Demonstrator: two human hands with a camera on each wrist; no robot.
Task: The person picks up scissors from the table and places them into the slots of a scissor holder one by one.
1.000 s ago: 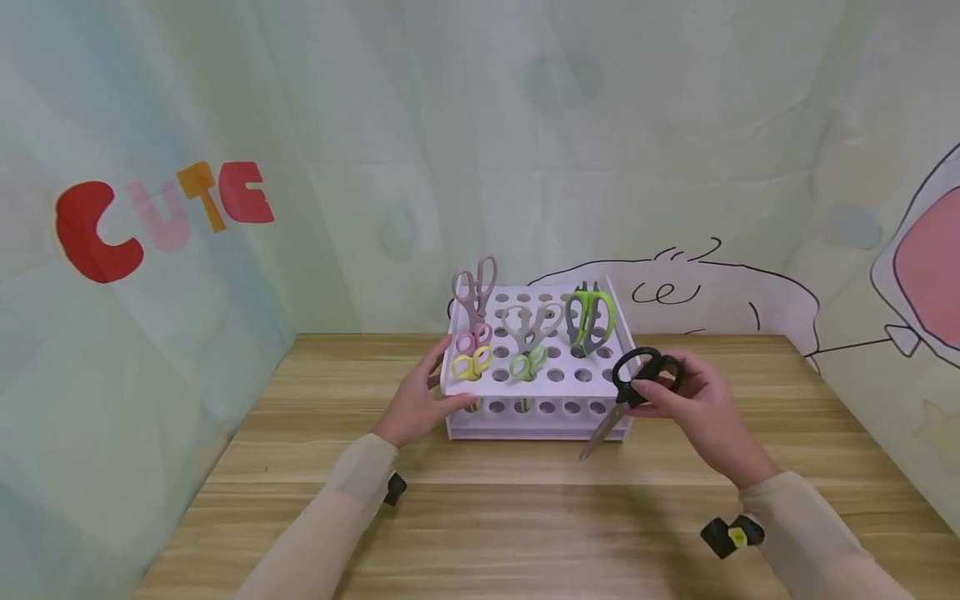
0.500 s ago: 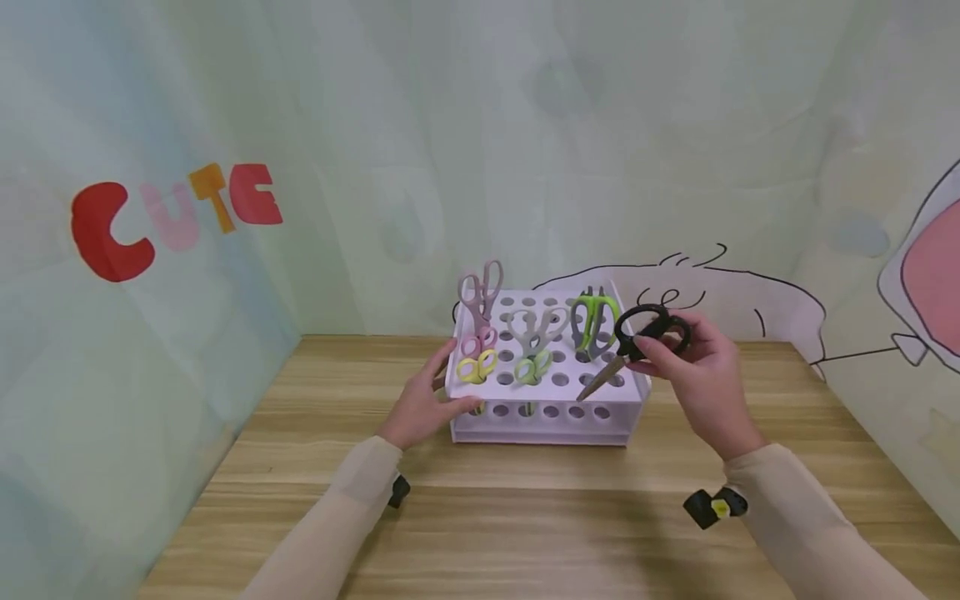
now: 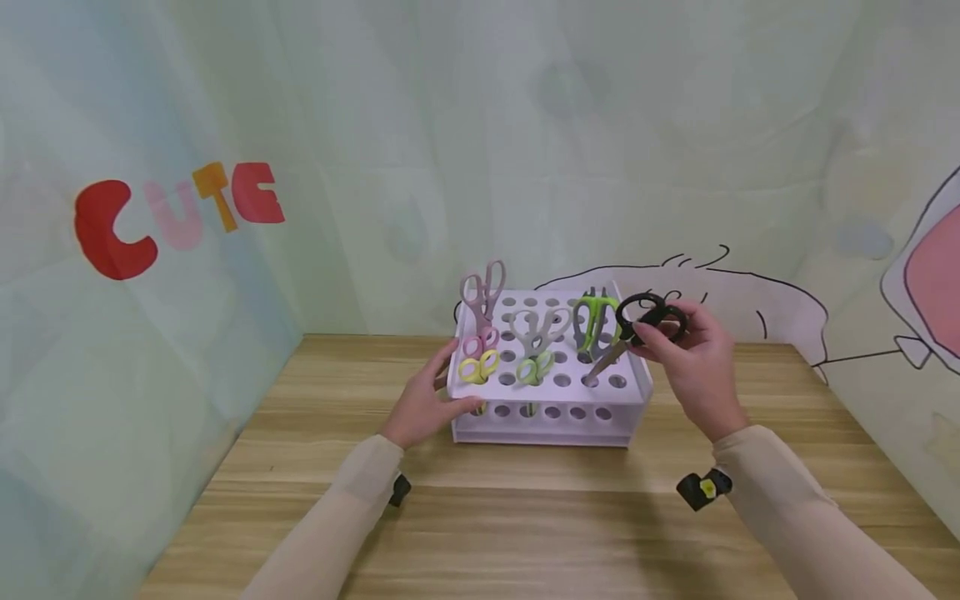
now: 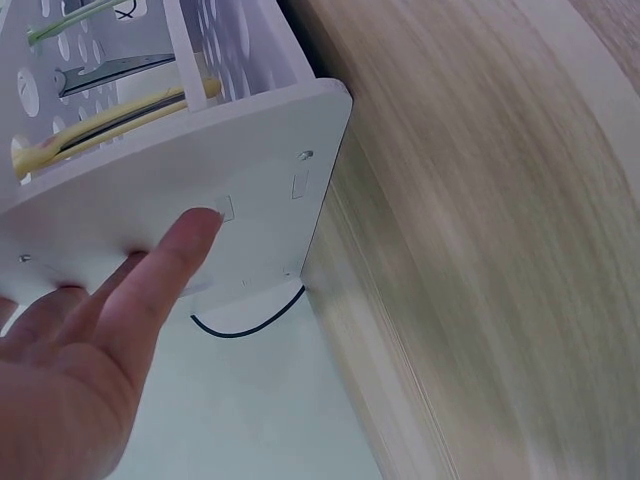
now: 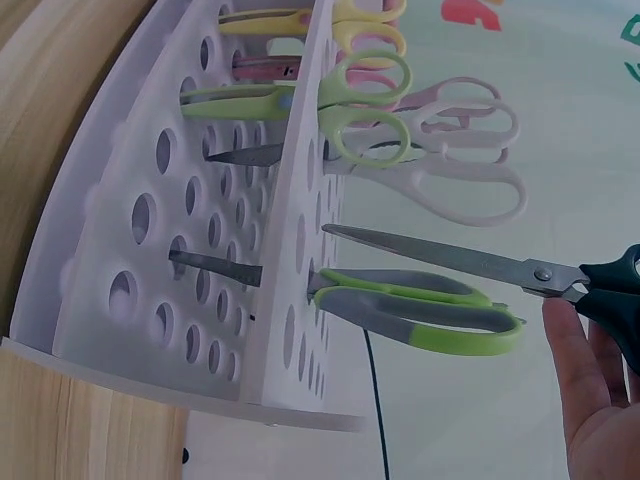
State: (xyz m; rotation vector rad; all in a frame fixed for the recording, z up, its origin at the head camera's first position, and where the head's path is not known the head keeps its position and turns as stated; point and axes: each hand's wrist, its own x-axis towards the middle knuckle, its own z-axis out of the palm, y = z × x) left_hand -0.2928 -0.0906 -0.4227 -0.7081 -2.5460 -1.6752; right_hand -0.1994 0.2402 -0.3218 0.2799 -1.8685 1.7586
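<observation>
My right hand [image 3: 697, 367] holds black-handled scissors [image 3: 651, 315] by the handles, blades slanting down and left. The blade tip overlaps a front-row hole of the white rack [image 3: 555, 393] in the head view; in the right wrist view the scissors' blades [image 5: 440, 254] point at the rack's upper plate, tip right beside it. My left hand [image 3: 423, 410] rests on the rack's left end, thumb along the front edge. Straight fingers [image 4: 150, 285] lie against the side panel [image 4: 265, 200] in the left wrist view. Green-and-grey scissors [image 5: 440, 335] stand in the rack nearest the black pair.
Also upright in the rack are mauve scissors [image 3: 483, 292], pink scissors [image 3: 480, 340], yellow scissors [image 3: 478, 367], pale grey scissors [image 3: 536, 329] and light green scissors [image 3: 535, 367]. The rack stands on a wooden table [image 3: 487, 525] in front of a printed curtain [image 3: 420, 125].
My right hand has raised the black scissors from in front of the rack's right end to above it, their tip now over a front-row hole. The left hand stays at the rack's left end.
</observation>
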